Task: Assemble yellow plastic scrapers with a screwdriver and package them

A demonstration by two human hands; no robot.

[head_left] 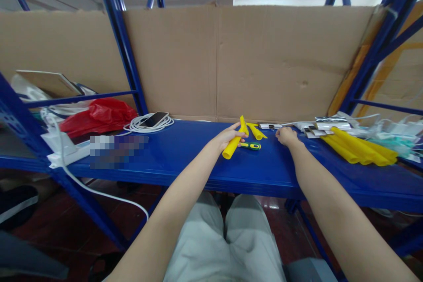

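Left hand (228,137), fingers gripping a tube (231,148), green handle (253,146) at its four o'clock, right hand (287,135) at three, fingers curled, hold unclear

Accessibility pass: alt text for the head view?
A person's left hand holds a yellow tube at a blue bench, right hand curled nearby. A green-and-yellow handle lies beside the tube; more yellow tubes lie at right.

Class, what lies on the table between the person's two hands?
The head view shows a yellow piece, a green-and-yellow handle and, farther back, a silvery strip between left hand and right hand.
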